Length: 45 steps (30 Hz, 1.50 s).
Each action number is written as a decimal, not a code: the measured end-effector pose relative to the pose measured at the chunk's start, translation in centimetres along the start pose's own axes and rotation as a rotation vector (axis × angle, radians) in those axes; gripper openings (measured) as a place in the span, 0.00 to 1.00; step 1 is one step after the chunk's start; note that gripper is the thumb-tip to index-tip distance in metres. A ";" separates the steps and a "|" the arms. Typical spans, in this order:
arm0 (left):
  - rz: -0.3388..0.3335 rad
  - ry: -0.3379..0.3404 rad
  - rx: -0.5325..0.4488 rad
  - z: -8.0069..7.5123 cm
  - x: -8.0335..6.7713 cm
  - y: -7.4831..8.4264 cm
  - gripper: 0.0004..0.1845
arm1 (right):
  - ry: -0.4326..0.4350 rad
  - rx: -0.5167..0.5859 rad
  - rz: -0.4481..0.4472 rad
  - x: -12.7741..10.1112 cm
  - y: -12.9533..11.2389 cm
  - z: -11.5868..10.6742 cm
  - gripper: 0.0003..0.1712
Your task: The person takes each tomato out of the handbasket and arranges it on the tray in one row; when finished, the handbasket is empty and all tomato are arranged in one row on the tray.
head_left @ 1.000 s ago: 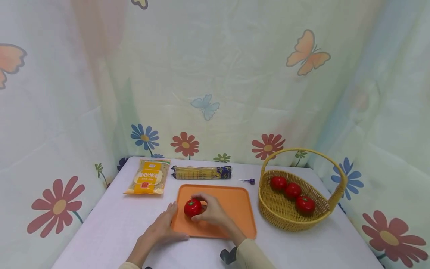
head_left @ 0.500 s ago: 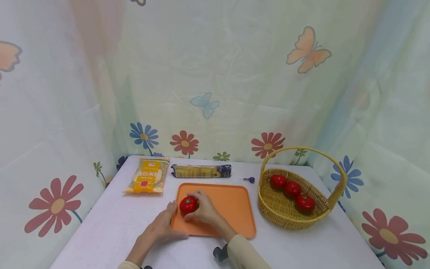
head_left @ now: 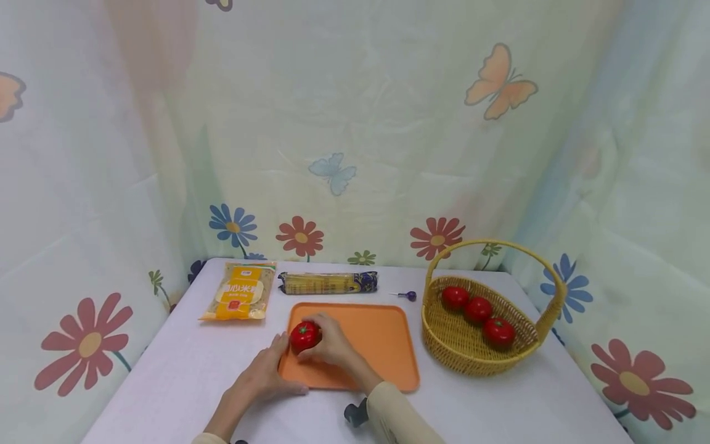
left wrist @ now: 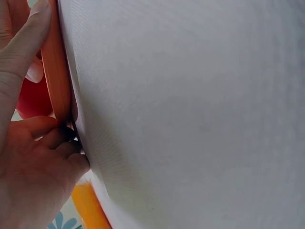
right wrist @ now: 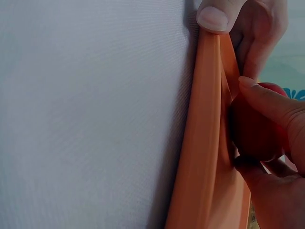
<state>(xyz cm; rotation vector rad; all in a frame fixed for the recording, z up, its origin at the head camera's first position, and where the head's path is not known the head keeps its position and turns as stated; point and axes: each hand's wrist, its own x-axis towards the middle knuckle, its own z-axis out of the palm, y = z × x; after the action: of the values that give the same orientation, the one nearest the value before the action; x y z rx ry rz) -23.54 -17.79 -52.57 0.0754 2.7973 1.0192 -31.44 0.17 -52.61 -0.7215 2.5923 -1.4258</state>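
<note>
Right fingers: the right hand (head_left: 328,345) curls its fingers (right wrist: 267,102) round the tomato (head_left: 304,335), gripping it from its right side and top.
Left fingers: the left hand (head_left: 265,374) lies flat, fingers straight and together, its thumb (right wrist: 215,17) against the left rim of the tray (head_left: 383,345); it holds nothing.
Tomato place: on the tray, close to its far-left corner, just inside the left rim, stalk end up.
Key relation: the tomato sits between the two hands, the left hand just outside the rim, the right hand on the tray side; the right hand alone has it.
Axis: the tomato is round, with no long axis to speak of.
Tray place: on the table (head_left: 183,370), near the front edge.
Basket: the wicker basket (head_left: 471,361) stands right of the tray, well apart from the tomato, with three more tomatoes inside.
</note>
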 end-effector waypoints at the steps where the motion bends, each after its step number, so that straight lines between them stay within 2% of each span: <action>1: 0.000 -0.001 0.000 0.0 0.0 0.0 0.68 | -0.004 -0.003 0.010 0.0 -0.1 0.0 0.42; 8: 0.014 -0.005 -0.014 0.1 0.1 -0.2 0.68 | -0.026 -0.037 0.023 -0.8 -0.4 -0.3 0.51; 11: 0.018 -0.008 -0.018 0.1 0.1 -0.3 0.68 | -0.047 -0.079 0.013 -1.6 -1.2 -1.4 0.54; 13: 0.020 -0.006 -0.011 0.1 0.2 -0.3 0.68 | -0.071 -0.121 0.007 -2.5 -2.2 -2.9 0.53; 17: 0.012 -0.001 -0.006 0.2 0.3 -0.2 0.67 | -0.166 -0.184 -0.072 -4.3 -4.6 -8.2 0.46; 22: 0.002 0.002 -0.005 0.3 0.2 0.2 0.67 | -0.295 -0.152 -0.169 -6.4 -6.4 -17.2 0.35; 24: 0.002 0.003 -0.002 0.2 0.1 0.2 0.67 | -0.317 -0.133 -0.143 -7.0 -6.2 -20.8 0.32; 28: -0.001 -0.001 0.002 0.1 0.0 0.2 0.68 | -0.324 -0.042 -0.043 -7.8 -3.8 -26.9 0.29; 32: -0.003 -0.005 0.013 -0.1 0.0 0.0 0.68 | -0.237 0.003 0.095 -7.7 -0.6 -30.6 0.31; 35: 0.000 -0.003 0.023 -0.3 0.0 -0.2 0.69 | -0.082 -0.041 0.227 -7.4 2.0 -32.0 0.39; 40: 0.006 0.001 0.024 -0.2 -0.1 -0.3 0.69 | 0.172 -0.111 0.388 -6.2 6.1 -32.4 0.50; 45: 0.012 -0.009 0.019 -0.2 -0.2 0.0 0.68 | 0.273 -0.177 0.452 -5.6 8.1 -32.3 0.43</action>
<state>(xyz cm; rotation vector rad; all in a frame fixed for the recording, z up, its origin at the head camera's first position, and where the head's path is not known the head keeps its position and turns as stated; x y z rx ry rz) -23.42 -17.90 -52.42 0.0990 2.8026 0.9924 -39.14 31.30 -41.96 0.0651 2.8545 -1.2337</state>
